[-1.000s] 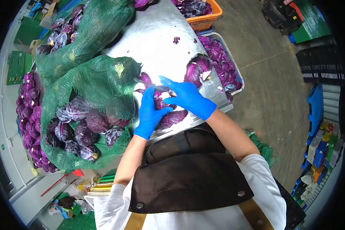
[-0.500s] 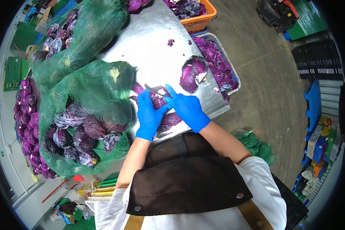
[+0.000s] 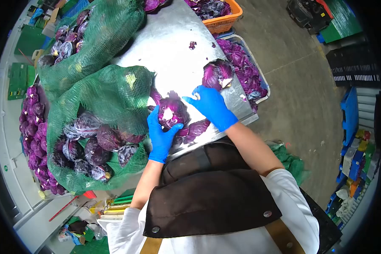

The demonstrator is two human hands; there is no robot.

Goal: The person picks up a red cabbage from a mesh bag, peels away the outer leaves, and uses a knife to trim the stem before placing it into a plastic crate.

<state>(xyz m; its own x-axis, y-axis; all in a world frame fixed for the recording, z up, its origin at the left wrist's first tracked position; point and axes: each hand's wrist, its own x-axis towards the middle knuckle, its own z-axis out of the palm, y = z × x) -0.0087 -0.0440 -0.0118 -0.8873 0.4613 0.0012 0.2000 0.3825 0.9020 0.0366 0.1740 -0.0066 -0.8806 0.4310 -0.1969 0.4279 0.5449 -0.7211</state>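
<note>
My left hand (image 3: 161,133) grips the cabbage (image 3: 173,111) from below, fingers curled round it, close to the counter's (image 3: 173,46) near edge and just beside the net sack (image 3: 110,97). My right hand (image 3: 211,106) hovers just right of it, half curled; I cannot tell whether it grips anything. Loose leaves (image 3: 197,127) lie beneath.

On your left, a green net sack (image 3: 101,97) full of red cabbages lies on the steel table (image 3: 169,51), with a second sack (image 3: 101,34) behind it. A cut cabbage piece (image 3: 216,74) rests near the table's right edge, beside a tray (image 3: 264,91) of purple leaves. Farther away stands an orange crate (image 3: 226,20).
</note>
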